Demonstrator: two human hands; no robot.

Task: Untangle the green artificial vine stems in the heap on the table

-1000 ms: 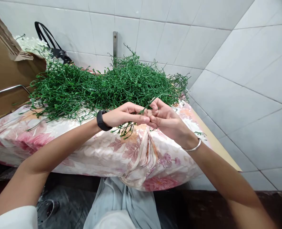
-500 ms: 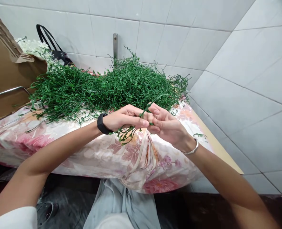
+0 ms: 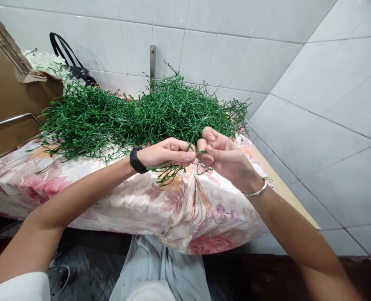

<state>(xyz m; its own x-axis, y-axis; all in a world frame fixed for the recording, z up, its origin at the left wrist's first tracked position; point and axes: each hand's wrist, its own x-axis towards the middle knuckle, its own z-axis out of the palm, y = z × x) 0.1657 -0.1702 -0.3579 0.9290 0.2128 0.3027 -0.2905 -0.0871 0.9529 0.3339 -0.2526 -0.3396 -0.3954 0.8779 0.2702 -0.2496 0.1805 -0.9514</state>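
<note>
My left hand [image 3: 165, 153], with a black band on its wrist, is closed around a small bunch of green plastic sprigs [image 3: 169, 172] that hang below the palm. Fingertip to fingertip with it, my right hand [image 3: 224, 159], which wears a silver bangle, pinches a thin green stem [image 3: 199, 130] that runs up toward the pile. Both hands hover over the front edge of a table under a floral cloth [image 3: 135, 200]. Behind them lies a big heap of green plastic sprigs [image 3: 135, 113].
A brown cardboard box [image 3: 6, 100] stands at the left with a metal bar across it. White artificial flowers [image 3: 43, 60] and a black-handled bag [image 3: 75, 71] sit behind the heap. White tiled walls close the back and right. A bare wooden table edge [image 3: 285, 192] shows at the right.
My hands shifted slightly upward and my right hand moved a little right, with the fingers reworking their pinch on the stem. The heap has not moved.
</note>
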